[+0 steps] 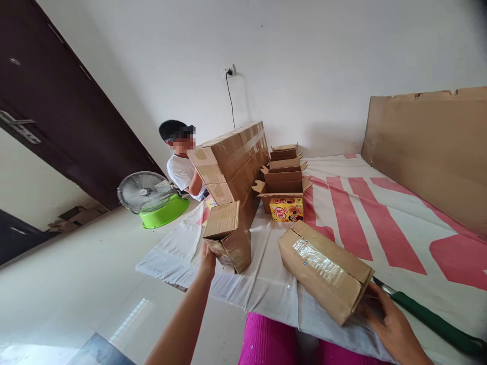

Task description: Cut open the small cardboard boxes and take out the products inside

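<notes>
My left hand [207, 261] grips the near side of a small brown cardboard box [224, 220] at the table's left edge; its fingers are partly hidden by the box. My right hand [388, 317] is on the near right end of a longer cardboard box [323, 268], which has clear tape on its side and lies at the front of the table. Its fingers curl round that end, some out of sight below it. Just right of this hand lies a long tool with a dark green handle [429, 314]. A yellow printed packet box [287, 209] stands beyond the taped box.
Three open cartons [283, 185] with raised flaps stand in a row behind the packet. Left of them are stacked, taped cartons [238, 157]. A person [182, 167] in a dark cap sits behind the stack, beside a fan [144, 192]. A large cardboard sheet [429, 152] leans at right.
</notes>
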Tool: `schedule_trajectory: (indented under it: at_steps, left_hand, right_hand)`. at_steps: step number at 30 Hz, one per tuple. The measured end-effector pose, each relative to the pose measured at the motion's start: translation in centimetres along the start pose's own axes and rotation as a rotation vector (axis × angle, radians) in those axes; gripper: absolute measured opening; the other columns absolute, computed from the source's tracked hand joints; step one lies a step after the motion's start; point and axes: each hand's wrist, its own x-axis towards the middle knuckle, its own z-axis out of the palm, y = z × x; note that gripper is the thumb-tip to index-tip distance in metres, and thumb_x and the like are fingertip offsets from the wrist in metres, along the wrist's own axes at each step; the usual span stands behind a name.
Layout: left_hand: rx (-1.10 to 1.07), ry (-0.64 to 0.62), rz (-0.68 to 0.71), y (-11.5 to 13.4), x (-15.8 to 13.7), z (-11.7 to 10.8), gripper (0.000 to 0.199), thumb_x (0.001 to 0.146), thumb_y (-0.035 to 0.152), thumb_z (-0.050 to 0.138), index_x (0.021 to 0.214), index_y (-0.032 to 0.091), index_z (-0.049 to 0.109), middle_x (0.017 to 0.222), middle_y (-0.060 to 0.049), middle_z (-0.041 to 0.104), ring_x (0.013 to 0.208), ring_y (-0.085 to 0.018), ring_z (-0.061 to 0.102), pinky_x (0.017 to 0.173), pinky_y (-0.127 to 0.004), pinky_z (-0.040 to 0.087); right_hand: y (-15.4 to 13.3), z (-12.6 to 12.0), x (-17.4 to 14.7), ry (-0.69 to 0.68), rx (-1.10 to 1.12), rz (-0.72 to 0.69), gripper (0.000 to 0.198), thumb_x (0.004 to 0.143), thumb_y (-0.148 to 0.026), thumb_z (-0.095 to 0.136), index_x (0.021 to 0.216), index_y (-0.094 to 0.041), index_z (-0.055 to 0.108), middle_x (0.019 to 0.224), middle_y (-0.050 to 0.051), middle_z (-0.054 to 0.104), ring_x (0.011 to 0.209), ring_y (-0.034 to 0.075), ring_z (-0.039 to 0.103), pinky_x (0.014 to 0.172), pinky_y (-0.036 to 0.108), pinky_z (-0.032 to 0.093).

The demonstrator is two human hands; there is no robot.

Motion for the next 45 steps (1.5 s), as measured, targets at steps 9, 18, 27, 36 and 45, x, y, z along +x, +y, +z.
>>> schedule_trajectory:
  at_steps: [9,18,27,36,45]
  left_hand:
    - [0.310,-0.224,0.932,2.7,-11.3,5.5,0.035,0.089,0.020,0.055,0.123,0.023,0.050,0.128,-0.013,0.050,0.124,-0.027,0.051,0.101,-0.049,0.046]
    - [0.406,-0.640,0.880,4.3,-16.1,10.6,0.053,0.086,0.029,0.065,0.136,0.028,0.049,0.125,-0.013,0.047,0.105,-0.024,0.061,0.086,-0.039,0.058]
    - [0.345,-0.515,1.152,5.8,-19.2,9.7,0.029,0.091,0.015,0.056,0.119,0.023,0.061,0.118,-0.011,0.062,0.123,-0.028,0.052,0.097,-0.042,0.047]
    - [0.328,-0.512,1.108,6.5,-19.3,11.1,0.034,0.092,0.011,0.053,0.120,0.026,0.063,0.101,-0.008,0.063,0.103,-0.023,0.055,0.086,-0.036,0.044]
    - [0.327,-0.495,1.083,5.8,-19.5,11.2,0.036,0.092,0.012,0.053,0.122,0.028,0.063,0.104,-0.007,0.060,0.106,-0.023,0.053,0.088,-0.036,0.042]
  right_hand:
    - [-4.8,1.4,-2.7,0.122,-0.185,-0.214,0.098,0.078,-0.052,0.067,0.155,-0.029,0.011,0.152,0.014,0.038,0.128,0.040,0.050,0.097,0.051,0.052]
    - [-2.4,-5.7,-0.1,0.197,-0.594,-0.356,0.044,0.088,-0.035,0.049,0.131,-0.024,0.054,0.130,0.013,0.060,0.119,0.035,0.058,0.099,0.055,0.048]
    - [-0.1,-11.6,1.9,0.026,-0.780,-0.129,0.041,0.091,-0.040,0.040,0.114,-0.021,0.068,0.100,0.011,0.073,0.094,0.031,0.068,0.083,0.049,0.055]
    - [-12.9,-12.2,7.3,0.088,-0.709,-0.360,0.041,0.099,-0.040,0.035,0.129,-0.024,0.058,0.105,0.007,0.075,0.076,0.021,0.072,0.067,0.031,0.055]
    - [-22.0,-4.6,9.4,-0.379,-1.100,-0.835,0.035,0.100,-0.028,0.042,0.130,-0.024,0.060,0.074,0.001,0.070,0.058,0.015,0.065,0.049,0.026,0.042]
